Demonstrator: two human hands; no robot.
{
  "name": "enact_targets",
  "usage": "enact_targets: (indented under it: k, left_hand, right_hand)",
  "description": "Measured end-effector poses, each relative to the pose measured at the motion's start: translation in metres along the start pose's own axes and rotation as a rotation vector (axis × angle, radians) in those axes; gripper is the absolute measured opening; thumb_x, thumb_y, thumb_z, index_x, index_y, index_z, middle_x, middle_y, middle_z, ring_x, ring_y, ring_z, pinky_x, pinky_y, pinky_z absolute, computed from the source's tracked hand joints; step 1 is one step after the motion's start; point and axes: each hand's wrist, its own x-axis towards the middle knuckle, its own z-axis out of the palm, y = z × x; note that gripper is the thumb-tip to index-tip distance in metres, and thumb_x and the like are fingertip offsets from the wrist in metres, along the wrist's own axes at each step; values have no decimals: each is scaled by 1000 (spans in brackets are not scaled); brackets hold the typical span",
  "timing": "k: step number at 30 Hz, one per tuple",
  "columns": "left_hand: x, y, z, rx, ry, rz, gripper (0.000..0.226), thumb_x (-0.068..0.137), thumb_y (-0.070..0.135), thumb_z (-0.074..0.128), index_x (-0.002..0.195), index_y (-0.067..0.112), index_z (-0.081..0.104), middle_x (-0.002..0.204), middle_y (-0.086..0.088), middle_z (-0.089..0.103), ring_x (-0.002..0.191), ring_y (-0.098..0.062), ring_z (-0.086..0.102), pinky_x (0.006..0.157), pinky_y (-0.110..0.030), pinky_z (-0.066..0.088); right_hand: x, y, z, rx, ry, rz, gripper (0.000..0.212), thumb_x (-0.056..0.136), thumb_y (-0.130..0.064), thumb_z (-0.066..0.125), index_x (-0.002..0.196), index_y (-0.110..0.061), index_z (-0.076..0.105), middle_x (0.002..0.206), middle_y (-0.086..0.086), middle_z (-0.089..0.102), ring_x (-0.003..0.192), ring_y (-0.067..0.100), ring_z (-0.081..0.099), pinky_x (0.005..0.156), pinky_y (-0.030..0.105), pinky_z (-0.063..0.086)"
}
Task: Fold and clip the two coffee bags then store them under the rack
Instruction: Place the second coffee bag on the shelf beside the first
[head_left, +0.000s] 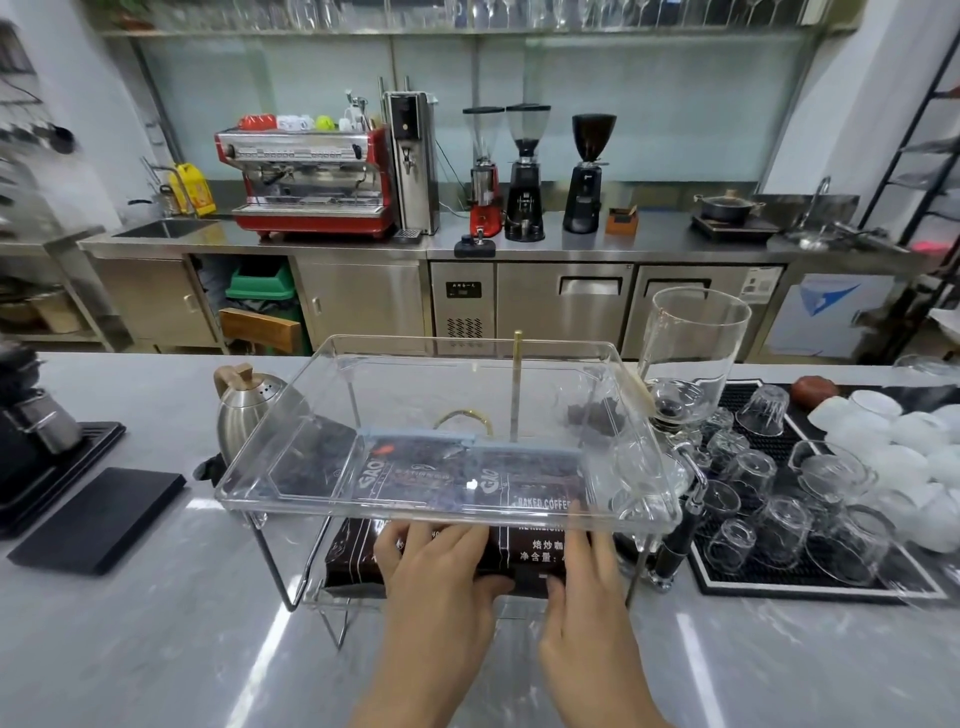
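A clear plastic rack (447, 512) on thin metal legs stands on the grey counter in front of me. Two dark coffee bags (535, 551) lie flat under it, their tops pointing away from me. Through the clear tray I see a pale blue clip (415, 436) across the far end of the left bag and another one (524, 448) on the right bag. My left hand (436, 566) lies on the near end of the bags, fingers on top and thumb at the edge. Beside it, my right hand (587, 587) grips the same end at the right.
A steel kettle (244, 410) stands left of the rack. A tall glass siphon (691, 338) is at its right rear. A black mat (727, 590) with several upturned glasses and white cups (883, 447) fills the right. A black pad (98, 519) lies left.
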Motion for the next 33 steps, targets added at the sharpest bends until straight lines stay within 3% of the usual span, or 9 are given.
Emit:
enact_targets:
  k: [6, 9, 12, 17, 21, 25, 27, 31, 33]
  left_hand:
    - [-4, 3, -3, -28, -15, -13, 44, 54, 32, 87, 88, 37, 59, 82, 25, 61, 86, -4, 51, 86, -25, 18]
    - [-7, 8, -2, -16, -21, 60, 60, 54, 20, 88, 104, 37, 62, 93, 22, 62, 94, -9, 56, 90, -32, 24]
    - [-9, 8, 0, 7, 32, 107, 56, 59, 9, 86, 106, 34, 67, 97, 20, 65, 96, -13, 59, 90, -37, 28]
    - [-11, 6, 1, 74, 26, 103, 49, 65, 9, 84, 104, 35, 68, 110, 20, 68, 105, -17, 62, 89, -42, 33]
    - [-12, 7, 1, 122, -2, 80, 48, 62, 11, 85, 101, 35, 70, 111, 19, 70, 102, -20, 63, 89, -43, 30]
    - [-20, 8, 3, 193, -44, 83, 52, 65, 17, 83, 112, 33, 68, 122, 13, 68, 115, -23, 60, 94, -47, 27]
    - [-27, 10, 4, 195, -15, 89, 47, 73, 20, 78, 117, 31, 66, 128, 11, 64, 123, -24, 56, 97, -48, 27]
    - [-45, 12, -3, 81, 97, 114, 27, 81, 20, 71, 107, 26, 71, 125, 8, 67, 122, -22, 54, 98, -43, 31]
    - [-55, 15, -9, 3, 171, 173, 17, 85, 25, 63, 97, 24, 75, 114, 7, 71, 114, -21, 59, 96, -39, 33]
  right_hand:
    - [0, 11, 7, -179, 3, -116, 80, 73, 11, 51, 144, -16, 28, 148, -10, 17, 142, 25, 15, 115, 43, 26]
    - [2, 16, 8, -305, 42, -193, 71, 67, -6, 36, 138, -5, 32, 146, 10, 32, 139, 28, 18, 115, 42, 12]
    - [2, 11, 5, -359, 59, -291, 61, 69, -5, 29, 129, -1, 40, 134, 17, 54, 132, 31, 29, 112, 39, 11]
    - [-2, 12, 6, -457, 30, -310, 59, 68, -1, 26, 124, -1, 43, 123, 19, 65, 123, 28, 37, 109, 36, 11]
    - [-2, 13, 6, -499, -4, -311, 63, 68, -1, 24, 119, 3, 60, 125, 20, 64, 124, 28, 36, 109, 37, 10]
    - [-10, 14, 3, -506, -15, -334, 67, 69, 1, 21, 131, 0, 45, 136, 18, 55, 133, 29, 35, 110, 36, 11]
    - [-15, 12, -1, -509, -24, -318, 67, 70, 1, 22, 131, 2, 49, 138, 18, 54, 133, 31, 43, 111, 35, 11]
    - [-31, 9, -13, -480, 1, -345, 53, 75, 1, 45, 126, 1, 58, 133, 15, 59, 126, 29, 52, 113, 30, 15]
    - [-42, 9, -24, -429, 7, -384, 44, 77, 1, 58, 120, -3, 64, 125, 12, 65, 120, 27, 59, 110, 30, 31]
